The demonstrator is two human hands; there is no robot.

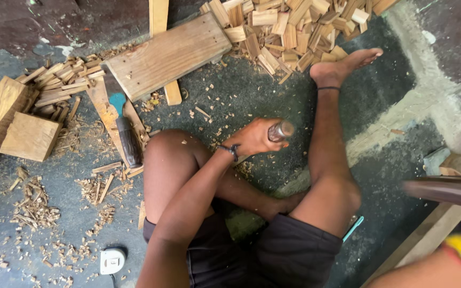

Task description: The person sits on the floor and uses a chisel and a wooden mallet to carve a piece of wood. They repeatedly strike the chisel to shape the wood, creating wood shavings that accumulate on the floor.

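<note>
Sitting on the dark grey workshop floor [230, 101] with knees drawn up, the person is working among wood scraps. Far to the left of the grip, thick pale wooden blocks [12, 125] are lying beside a bundle of thin cut wooden slats [62, 80], and loose brown wood shavings [33, 205] are scattering over the floor below them. A small white round-cornered plastic device [112, 260] is resting near the bottom edge. Closer in, still left of the grip, a dark-handled tool [129, 141] is lying on narrow offcuts, and above it a broad flat light-brown wooden board [167, 54] is resting across a narrower plank.

The left hand [254, 137], wearing a dark cord at the wrist, is closing tightly around the dark cylindrical wooden handle with a metal-ringed end [280, 130] of an upright tool; the fingers are wrapping fully round it, and its lower end is hidden behind the hand. The tool is standing between the person's legs, over the floor. Above and right of the grip, a heap of short pale wooden chips and blocks [289, 29] is piling up near the bare foot [342, 66].

Far right of the grip, a blurred dark-brown mallet-like bar [446, 191] is showing. The right hand is barely in view at the corner, so whether it is clasping anything cannot be told.
</note>
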